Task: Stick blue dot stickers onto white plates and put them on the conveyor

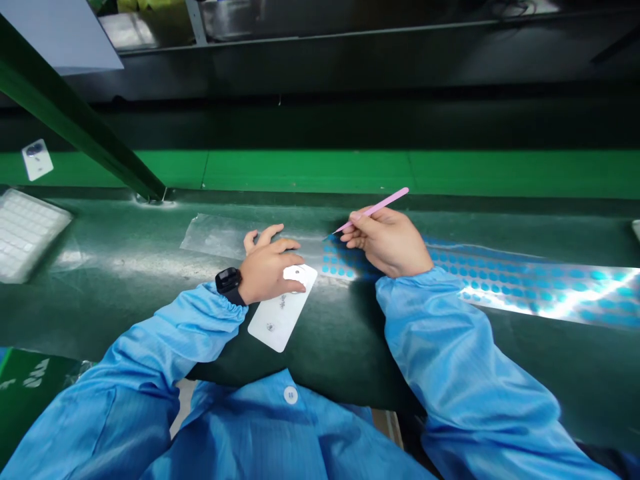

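In my right hand (393,243) I grip slim pink tweezers (385,202), their fine tip at the left end of a clear strip of blue round stickers (500,273). The strip runs off to the right under my right wrist. My left hand (270,267) has its fingers spread, with the thumb lying over the upper part of a white phone-shaped panel (281,323). This panel lies tilted on the green bench in front of me and shows small dark marks. Left of the stickers, a bare clear section of film (213,237) reaches beneath my left fingers.
At the far left stands a white tray with compartments (30,233). Another white panel (37,160) lies on the bright green belt (300,170) behind the bench. A green post (95,127) rises at the left, with a white sheet (65,33) beyond it.
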A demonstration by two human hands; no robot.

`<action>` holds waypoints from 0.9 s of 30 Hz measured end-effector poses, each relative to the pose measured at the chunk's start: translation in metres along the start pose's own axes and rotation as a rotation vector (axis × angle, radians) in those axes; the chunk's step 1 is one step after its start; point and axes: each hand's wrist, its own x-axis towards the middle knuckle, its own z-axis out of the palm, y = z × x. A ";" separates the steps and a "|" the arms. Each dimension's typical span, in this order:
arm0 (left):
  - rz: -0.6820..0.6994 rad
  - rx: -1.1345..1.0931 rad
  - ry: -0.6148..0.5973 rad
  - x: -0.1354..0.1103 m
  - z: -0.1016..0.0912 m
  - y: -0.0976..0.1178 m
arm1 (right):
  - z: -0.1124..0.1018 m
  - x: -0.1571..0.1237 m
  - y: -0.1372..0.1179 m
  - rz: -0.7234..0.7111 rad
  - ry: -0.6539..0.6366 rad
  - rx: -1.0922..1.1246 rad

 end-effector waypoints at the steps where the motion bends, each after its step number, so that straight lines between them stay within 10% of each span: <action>1: 0.000 0.008 0.000 -0.001 -0.001 0.000 | -0.001 -0.003 -0.002 -0.023 -0.010 0.026; 11: -0.014 0.052 0.001 -0.022 -0.004 0.004 | 0.018 -0.082 0.011 0.035 -0.113 0.026; 27: -0.009 0.073 -0.041 -0.021 0.002 0.013 | 0.017 -0.077 0.018 -0.108 -0.150 -0.294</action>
